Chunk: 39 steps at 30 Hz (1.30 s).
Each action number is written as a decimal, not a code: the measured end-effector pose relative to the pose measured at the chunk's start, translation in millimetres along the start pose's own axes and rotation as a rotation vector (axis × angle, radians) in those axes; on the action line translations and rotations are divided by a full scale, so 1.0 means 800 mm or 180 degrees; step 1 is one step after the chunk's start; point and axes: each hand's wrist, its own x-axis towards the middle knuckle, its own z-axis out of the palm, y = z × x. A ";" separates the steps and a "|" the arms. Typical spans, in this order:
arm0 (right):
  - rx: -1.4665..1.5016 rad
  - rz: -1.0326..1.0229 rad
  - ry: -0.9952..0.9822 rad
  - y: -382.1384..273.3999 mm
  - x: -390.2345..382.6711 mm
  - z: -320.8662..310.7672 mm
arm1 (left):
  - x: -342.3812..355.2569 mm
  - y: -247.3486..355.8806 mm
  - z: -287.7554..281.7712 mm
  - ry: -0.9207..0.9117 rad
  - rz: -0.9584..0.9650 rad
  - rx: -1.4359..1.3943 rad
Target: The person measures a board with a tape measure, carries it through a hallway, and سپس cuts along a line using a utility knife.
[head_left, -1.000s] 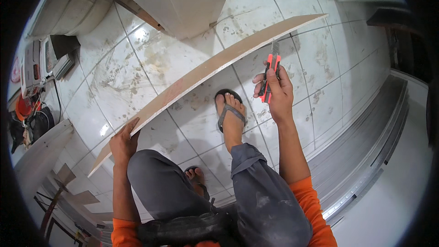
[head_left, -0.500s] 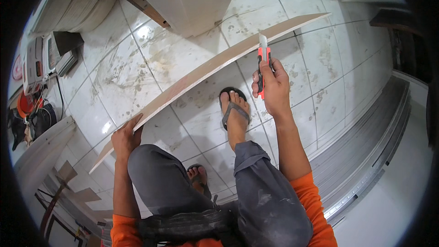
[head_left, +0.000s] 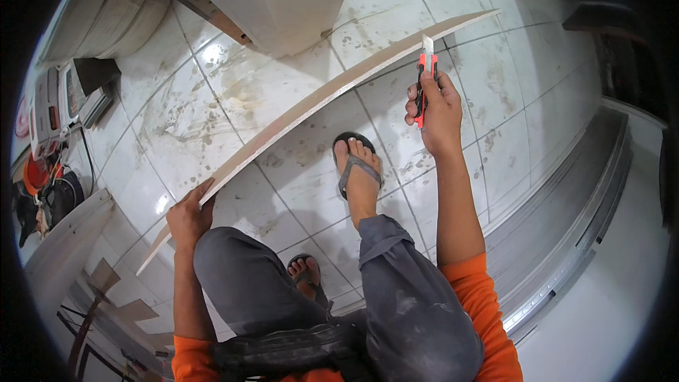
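A long, thin sheet of plasterboard [head_left: 332, 89], brown-faced with a pale edge, stands on its side and slants across the floor from lower left to upper right. My left hand [head_left: 189, 219] is closed over its near left part, next to my bent knee. In my right hand [head_left: 444, 113] is a red and black utility knife [head_left: 426, 65], gripped by its handle with the thumb along it. The knife's metal blade points away from me and overlaps the board's edge toward the far right end; whether it touches the board I cannot tell.
My sandalled foot [head_left: 362, 170] stands on the stained white tile floor [head_left: 283, 198] beside the board. Beyond it is a white column [head_left: 283, 0]. Grey metal profiles [head_left: 566, 219] lie at the right. Tools and a case [head_left: 48, 110] sit at the left.
My right hand has moved the utility knife farther away and a little right along the board. My left hand keeps its hold on the board. The view has shifted slightly.
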 end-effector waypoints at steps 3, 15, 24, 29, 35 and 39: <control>-0.0162 -0.0009 -0.0059 0.002 0.011 -0.005 | 0.002 -0.001 -0.001 -0.0061 -0.0054 0.0069; -0.0215 0.0183 -0.0057 -0.010 0.005 0.000 | 0.004 -0.006 -0.001 0.0054 0.0087 -0.0102; 0.0045 0.0272 -0.0087 -0.008 0.001 0.008 | 0.003 -0.003 0.000 0.0058 0.0101 -0.0063; 0.0107 0.0589 -0.0179 -0.013 -0.008 0.008 | 0.003 -0.001 -0.002 0.0070 0.0056 -0.0083; 0.0333 0.0610 -0.0184 -0.001 -0.012 0.016 | 0.002 -0.007 0.000 0.0091 0.0122 0.0078; 0.0228 0.0565 -0.0282 0.004 -0.028 0.023 | 0.002 -0.007 -0.001 0.0081 0.0144 0.0072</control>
